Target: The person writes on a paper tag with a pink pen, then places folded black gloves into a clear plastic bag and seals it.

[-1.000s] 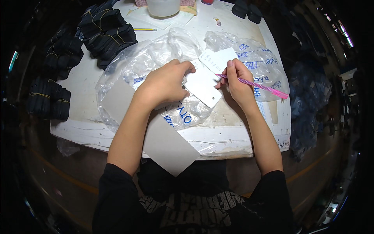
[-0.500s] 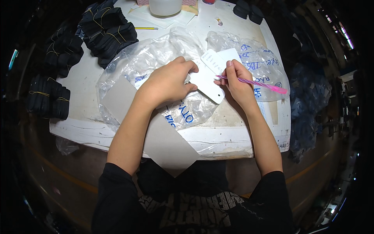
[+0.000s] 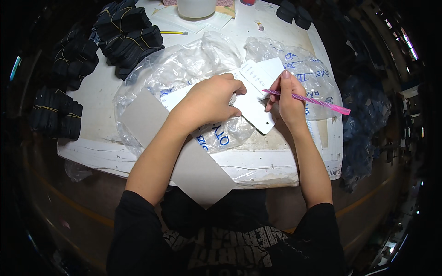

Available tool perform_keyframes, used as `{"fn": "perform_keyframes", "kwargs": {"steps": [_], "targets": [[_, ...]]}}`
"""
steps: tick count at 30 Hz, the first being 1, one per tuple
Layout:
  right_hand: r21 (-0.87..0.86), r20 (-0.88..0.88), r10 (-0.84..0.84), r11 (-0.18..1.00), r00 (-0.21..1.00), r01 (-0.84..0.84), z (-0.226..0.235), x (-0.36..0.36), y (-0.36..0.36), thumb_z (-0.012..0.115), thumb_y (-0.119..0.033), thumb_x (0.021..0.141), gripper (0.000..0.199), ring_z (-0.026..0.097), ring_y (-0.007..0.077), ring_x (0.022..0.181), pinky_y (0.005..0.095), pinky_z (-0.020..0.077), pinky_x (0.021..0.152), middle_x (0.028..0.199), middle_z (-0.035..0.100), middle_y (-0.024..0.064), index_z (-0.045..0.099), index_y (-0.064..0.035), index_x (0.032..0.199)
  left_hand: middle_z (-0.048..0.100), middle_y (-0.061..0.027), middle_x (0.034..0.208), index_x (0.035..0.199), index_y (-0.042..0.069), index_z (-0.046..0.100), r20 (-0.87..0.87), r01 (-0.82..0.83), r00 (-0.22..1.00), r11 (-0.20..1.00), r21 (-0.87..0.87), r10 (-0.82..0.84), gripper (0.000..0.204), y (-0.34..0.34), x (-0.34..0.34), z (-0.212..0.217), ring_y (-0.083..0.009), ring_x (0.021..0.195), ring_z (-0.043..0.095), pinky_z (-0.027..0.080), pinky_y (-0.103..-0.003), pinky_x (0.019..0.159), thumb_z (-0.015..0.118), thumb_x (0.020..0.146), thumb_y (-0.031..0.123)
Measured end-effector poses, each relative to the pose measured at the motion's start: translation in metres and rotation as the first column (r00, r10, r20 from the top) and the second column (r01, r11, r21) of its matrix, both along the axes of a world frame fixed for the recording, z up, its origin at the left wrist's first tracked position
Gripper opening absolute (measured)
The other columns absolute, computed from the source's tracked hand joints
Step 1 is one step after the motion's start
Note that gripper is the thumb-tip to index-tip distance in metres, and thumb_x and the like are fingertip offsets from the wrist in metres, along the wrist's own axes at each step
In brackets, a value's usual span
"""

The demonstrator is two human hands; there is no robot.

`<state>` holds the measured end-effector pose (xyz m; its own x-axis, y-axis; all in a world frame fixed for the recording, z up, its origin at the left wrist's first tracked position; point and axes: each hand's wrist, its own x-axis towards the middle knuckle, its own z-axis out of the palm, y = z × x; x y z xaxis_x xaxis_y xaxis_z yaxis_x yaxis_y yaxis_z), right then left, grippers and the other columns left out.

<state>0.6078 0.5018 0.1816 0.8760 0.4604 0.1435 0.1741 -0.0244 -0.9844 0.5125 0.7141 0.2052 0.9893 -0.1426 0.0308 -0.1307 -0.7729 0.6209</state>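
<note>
My right hand [image 3: 291, 99] pinches a pink striped pen [image 3: 324, 103], its tip by the edge of a small white card [image 3: 253, 74] covered in handwriting. That card lies on larger white cards; one of them, a white tag [image 3: 258, 114], has a punched hole at its near corner. On the left, my left hand [image 3: 208, 102] is curled with thumb and fingers closed on the white tag's left side. Underneath spreads a clear plastic bag [image 3: 184, 55] with blue writing. A grey cardboard strip [image 3: 200, 172] passes below my left forearm and overhangs the table's front edge.
Banded stacks of black pieces [image 3: 131, 39] crowd the table's left side; more black pieces [image 3: 293, 14] sit far right. A second marked plastic bag [image 3: 317, 69] lies on the right. At the back are a yellow pencil [image 3: 174, 32] and a whitish round container [image 3: 196, 8].
Both hands and the white cards have shifted slightly to the right. The pen has moved right with my right hand, and its tip now sits lower beside the handwritten card.
</note>
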Motion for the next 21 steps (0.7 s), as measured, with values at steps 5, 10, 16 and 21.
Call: {"fn": "perform_keyframes", "kwargs": {"steps": [5, 10, 16, 21], "targets": [[-0.086, 0.078, 0.056, 0.995, 0.995, -0.049, -0.003, -0.014, 0.006, 0.035, -0.041, 0.119, 0.054, 0.047, 0.0091, 0.046, 0.0272, 0.0395, 0.039, 0.06, 0.051, 0.0018, 0.055, -0.005, 0.084, 0.072, -0.0154, 0.109, 0.118, 0.003, 0.074, 0.016, 0.012, 1.0, 0.999, -0.04, -0.012, 0.051, -0.005, 0.001, -0.002, -0.0331, 0.102, 0.07, 0.057, -0.04, 0.091, 0.094, 0.073, 0.015], [-0.182, 0.277, 0.031, 0.983, 0.96, 0.021, -0.012, -0.024, 0.015, 0.045, -0.031, 0.117, 0.05, 0.058, 0.0154, 0.058, 0.0348, 0.0471, 0.058, 0.062, 0.061, 0.0074, 0.064, 0.0007, 0.083, 0.073, -0.016, 0.107, 0.118, 0.003, 0.074, 0.048, 0.024, 0.999, 0.997, -0.074, -0.02, 0.048, 0.001, 0.003, -0.01, -0.0335, 0.101, 0.07, 0.057, -0.041, 0.091, 0.093, 0.075, 0.014], [-0.297, 0.272, 0.119, 0.954, 0.955, -0.034, -0.016, -0.026, 0.02, 0.049, -0.023, 0.115, 0.038, 0.057, 0.0188, 0.06, 0.0388, 0.0482, 0.061, 0.066, 0.06, 0.0146, 0.062, 0.0016, 0.089, 0.073, -0.0158, 0.106, 0.113, 0.007, 0.077, 0.036, -0.014, 0.999, 0.998, -0.058, 0.016, 0.029, 0.006, 0.007, -0.016, -0.0356, 0.101, 0.07, 0.057, -0.042, 0.09, 0.083, 0.085, 0.013], [-0.309, 0.278, 0.161, 0.948, 0.947, -0.071, -0.015, -0.028, 0.021, 0.049, -0.021, 0.114, 0.035, 0.057, 0.0183, 0.06, 0.0379, 0.0478, 0.061, 0.066, 0.059, 0.0142, 0.063, 0.0018, 0.091, 0.073, -0.0159, 0.106, 0.106, 0.011, 0.079, 0.014, -0.097, 0.995, 0.995, -0.01, 0.097, 0.021, 0.004, 0.009, -0.011, -0.0365, 0.101, 0.071, 0.057, -0.044, 0.089, 0.08, 0.086, 0.016]]}}
